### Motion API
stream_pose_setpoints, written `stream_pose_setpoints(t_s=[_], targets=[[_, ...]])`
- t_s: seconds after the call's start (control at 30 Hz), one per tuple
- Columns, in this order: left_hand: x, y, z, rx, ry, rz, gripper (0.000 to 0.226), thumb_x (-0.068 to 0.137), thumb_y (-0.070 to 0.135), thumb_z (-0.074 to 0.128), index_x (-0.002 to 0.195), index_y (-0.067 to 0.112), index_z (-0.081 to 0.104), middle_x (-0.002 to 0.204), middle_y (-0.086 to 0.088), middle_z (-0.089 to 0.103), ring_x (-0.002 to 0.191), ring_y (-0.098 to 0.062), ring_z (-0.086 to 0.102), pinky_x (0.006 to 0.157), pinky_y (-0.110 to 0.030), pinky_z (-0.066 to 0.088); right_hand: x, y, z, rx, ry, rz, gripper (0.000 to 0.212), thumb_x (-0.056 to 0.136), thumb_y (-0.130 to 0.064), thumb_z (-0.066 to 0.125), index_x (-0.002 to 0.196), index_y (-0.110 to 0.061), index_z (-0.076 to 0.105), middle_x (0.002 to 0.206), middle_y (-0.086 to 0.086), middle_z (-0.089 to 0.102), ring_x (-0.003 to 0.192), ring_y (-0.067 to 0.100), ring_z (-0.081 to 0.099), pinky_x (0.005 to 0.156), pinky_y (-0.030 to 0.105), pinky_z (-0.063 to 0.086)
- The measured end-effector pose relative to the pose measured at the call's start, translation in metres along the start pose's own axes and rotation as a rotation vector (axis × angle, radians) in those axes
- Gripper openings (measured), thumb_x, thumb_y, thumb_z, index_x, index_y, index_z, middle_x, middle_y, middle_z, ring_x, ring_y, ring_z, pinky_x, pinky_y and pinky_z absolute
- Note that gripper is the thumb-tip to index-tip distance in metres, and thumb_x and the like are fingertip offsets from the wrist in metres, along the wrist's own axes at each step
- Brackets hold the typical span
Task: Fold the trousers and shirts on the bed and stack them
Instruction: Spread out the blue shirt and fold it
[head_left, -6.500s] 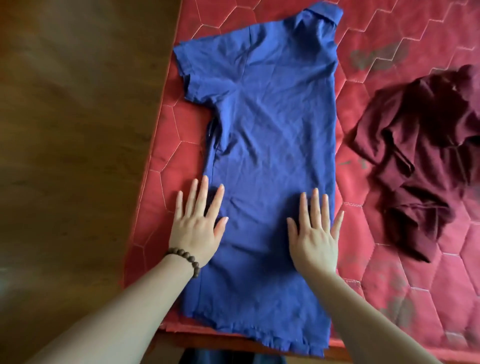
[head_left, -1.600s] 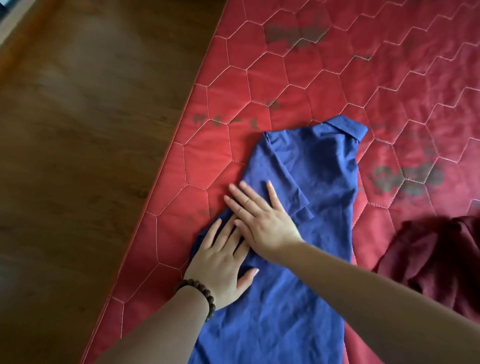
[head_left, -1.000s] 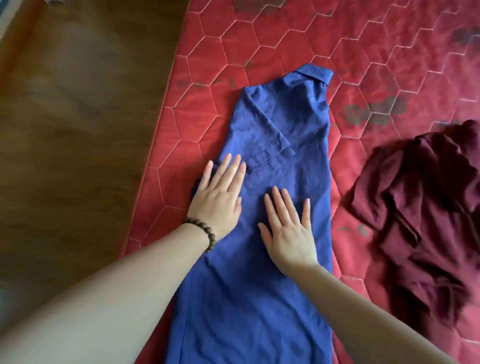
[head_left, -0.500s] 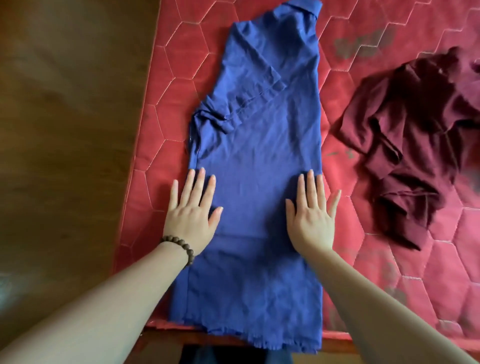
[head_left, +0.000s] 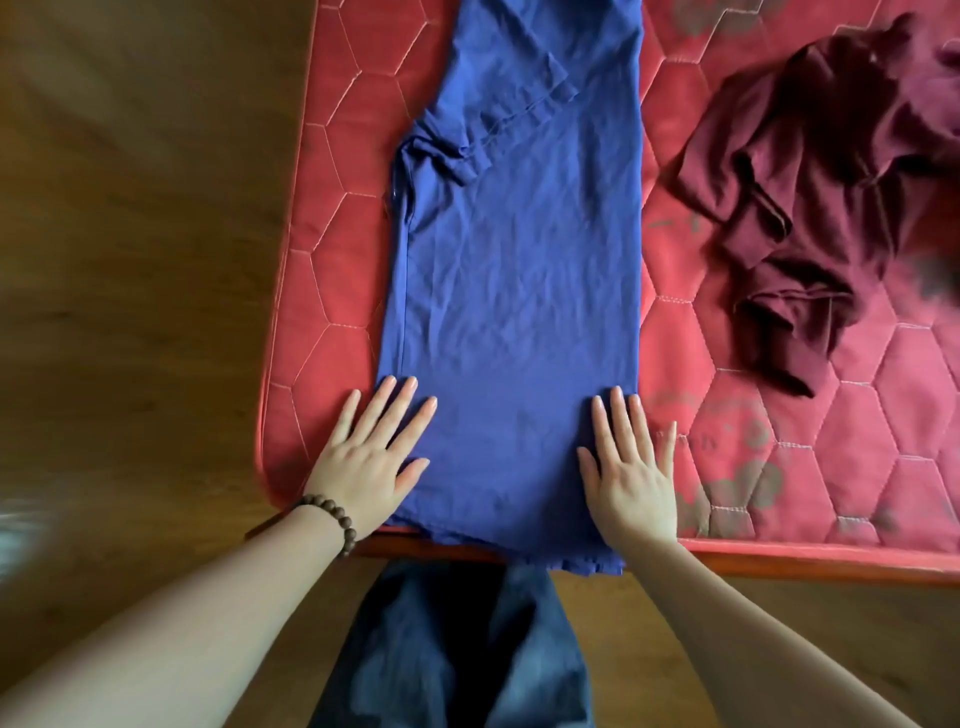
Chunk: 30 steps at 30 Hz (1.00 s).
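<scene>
Risk: your left hand (head_left: 366, 457) and right hand (head_left: 631, 467) lie flat, fingers straight and holding nothing, on the blue shirt (head_left: 519, 270) whose hem overhangs the bed (head_left: 332, 182) edge, so it may slide off and the tucked sleeve (head_left: 498, 98) spring open.

Plain royal-blue cotton shirt (head_left: 519, 291), crumpled dark maroon garment (head_left: 810, 171), red quilted mattress (head_left: 779, 467) showing pale hexagon stitching and grey smudges, brown wooden-bead bracelet (head_left: 332, 517), brown wood-grain floor (head_left: 130, 260), faded blue denim trousers (head_left: 457, 654)
</scene>
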<state>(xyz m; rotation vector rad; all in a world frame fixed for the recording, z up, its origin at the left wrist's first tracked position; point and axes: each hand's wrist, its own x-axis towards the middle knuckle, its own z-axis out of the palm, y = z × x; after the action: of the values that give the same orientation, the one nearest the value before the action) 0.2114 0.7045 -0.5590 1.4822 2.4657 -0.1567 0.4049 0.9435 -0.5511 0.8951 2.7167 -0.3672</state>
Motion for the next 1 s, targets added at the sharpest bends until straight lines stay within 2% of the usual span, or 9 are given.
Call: stream_pose_setpoints(t_s=[0.13, 0.23, 0.37, 0.57, 0.7, 0.77, 0.83, 0.93, 1.0], targets=[[-0.01, -0.017, -0.014, -0.01, 0.024, 0.112, 0.056, 0.089, 0.012, 0.034, 0.144, 0.017, 0.042, 0.155, -0.005, 0.031, 0.146, -0.026, 0.021, 0.116, -0.05, 0.019, -0.014, 0.022, -0.008, 0.005, 0.034, -0.024, 0.059, 0.089, -0.015, 0.039, 0.148, -0.018, 0.034, 0.158, 0.004, 0.023, 0.146, 0.025, 0.018, 0.116, 0.06, 0.011], [0.004, -0.034, -0.026, -0.003, 0.051, 0.087, 0.084, 0.069, -0.018, 0.047, 0.144, 0.018, 0.043, 0.156, -0.006, 0.029, 0.146, -0.03, 0.018, 0.116, -0.051, 0.019, -0.012, 0.039, -0.016, -0.033, 0.044, -0.064, 0.086, 0.072, 0.008, 0.047, 0.15, -0.023, 0.028, 0.159, 0.005, 0.018, 0.147, 0.027, 0.013, 0.117, 0.057, 0.002], [0.022, -0.049, -0.034, 0.043, 0.052, 0.186, 0.091, 0.063, -0.023, 0.051, 0.144, 0.019, 0.044, 0.156, -0.009, 0.028, 0.145, -0.033, 0.019, 0.116, -0.053, 0.019, 0.0, 0.053, -0.027, -0.127, 0.0, -0.298, 0.088, 0.072, 0.008, 0.046, 0.149, -0.029, 0.026, 0.158, 0.004, 0.017, 0.146, 0.029, 0.017, 0.115, 0.059, 0.011], [0.038, -0.036, -0.049, 0.062, -0.103, 0.502, 0.086, 0.068, -0.017, 0.035, 0.145, 0.022, 0.038, 0.156, -0.006, 0.026, 0.146, -0.027, 0.007, 0.119, -0.044, 0.001, 0.019, 0.039, -0.051, -0.161, -0.154, -0.759, 0.076, 0.059, 0.009, 0.055, 0.129, -0.018, 0.061, 0.144, 0.011, 0.047, 0.134, 0.036, 0.04, 0.108, 0.063, 0.028], [0.063, -0.032, -0.082, -0.537, -0.042, 0.274, 0.058, 0.057, -0.009, 0.04, 0.1, 0.005, 0.075, 0.11, -0.01, 0.071, 0.118, -0.026, 0.059, 0.113, -0.038, 0.03, 0.046, 0.023, -0.087, 0.333, -0.413, -0.315, 0.061, 0.067, 0.018, 0.046, 0.115, -0.01, 0.07, 0.114, 0.005, 0.068, 0.113, 0.01, 0.058, 0.103, 0.02, 0.036], [0.091, -0.039, -0.104, -0.924, 0.008, 0.03, 0.046, 0.059, 0.004, 0.032, 0.075, 0.013, 0.074, 0.078, 0.013, 0.072, 0.083, 0.006, 0.063, 0.087, -0.015, 0.048, 0.081, 0.023, -0.111, 0.601, -0.447, -0.043, 0.032, 0.079, 0.014, 0.045, 0.093, 0.002, 0.072, 0.078, 0.005, 0.067, 0.067, 0.003, 0.058, 0.067, 0.02, 0.046], [0.128, -0.051, -0.112, -1.256, -0.055, -0.204, 0.036, 0.066, 0.003, 0.039, 0.066, 0.019, 0.071, 0.06, 0.023, 0.065, 0.062, 0.013, 0.056, 0.064, -0.007, 0.045, 0.119, 0.024, -0.125, 0.967, -0.429, 0.222, 0.024, 0.087, 0.005, 0.049, 0.074, -0.003, 0.067, 0.063, 0.005, 0.062, 0.052, 0.009, 0.055, 0.054, 0.025, 0.047], [0.171, -0.066, -0.099, -1.584, -0.14, -0.552, 0.01, 0.092, 0.016, 0.059, 0.088, 0.014, 0.068, 0.095, -0.002, 0.069, 0.091, -0.015, 0.061, 0.086, -0.026, 0.046, 0.161, 0.018, -0.123, 1.388, -0.4, 0.569, 0.013, 0.092, -0.018, 0.059, 0.099, -0.007, 0.065, 0.077, 0.001, 0.073, 0.069, 0.013, 0.069, 0.063, 0.024, 0.055], [0.176, -0.068, -0.083, -1.533, -0.19, -0.791, 0.033, 0.085, 0.042, 0.067, 0.102, 0.015, 0.066, 0.11, -0.003, 0.064, 0.104, -0.018, 0.058, 0.097, -0.031, 0.042, 0.171, 0.014, -0.111, 1.417, -0.431, 0.676, 0.04, 0.085, -0.033, 0.069, 0.113, -0.006, 0.064, 0.103, 0.006, 0.072, 0.096, 0.019, 0.068, 0.086, 0.033, 0.054]])
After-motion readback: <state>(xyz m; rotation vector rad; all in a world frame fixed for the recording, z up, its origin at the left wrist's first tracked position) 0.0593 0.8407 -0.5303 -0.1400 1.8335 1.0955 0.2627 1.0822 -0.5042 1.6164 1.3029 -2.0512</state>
